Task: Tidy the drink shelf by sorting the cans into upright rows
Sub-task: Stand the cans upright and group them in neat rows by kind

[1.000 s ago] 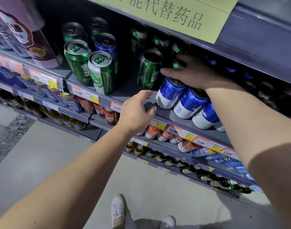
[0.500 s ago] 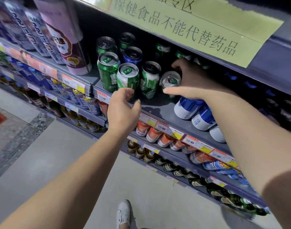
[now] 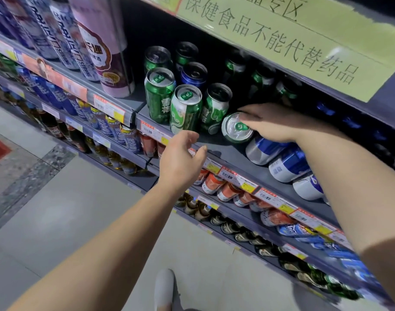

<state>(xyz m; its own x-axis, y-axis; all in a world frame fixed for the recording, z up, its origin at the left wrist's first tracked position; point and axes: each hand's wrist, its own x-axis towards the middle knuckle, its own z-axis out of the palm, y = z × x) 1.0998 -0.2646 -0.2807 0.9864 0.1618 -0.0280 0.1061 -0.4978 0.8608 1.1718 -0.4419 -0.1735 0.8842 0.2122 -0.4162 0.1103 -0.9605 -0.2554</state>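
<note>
Two arms reach out: right hand grips a tilted can; left hand hovers beside it, fingers loosely spread.

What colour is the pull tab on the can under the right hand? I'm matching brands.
Green, on a silver lid; head view.

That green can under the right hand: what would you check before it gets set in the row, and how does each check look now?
1. Right hand has a grip on the green can: ok, fingers curl over its top.
2. Can upright: not ok, it is tilted, lid facing the camera.
3. Bare shelf in front of the can: ok.
4. Neighbouring upright green cans standing steady: ok.
5. Left hand free to help: ok, open and holding nothing.
6. Blue cans to the right upright: not ok, they lie on their sides.
</note>
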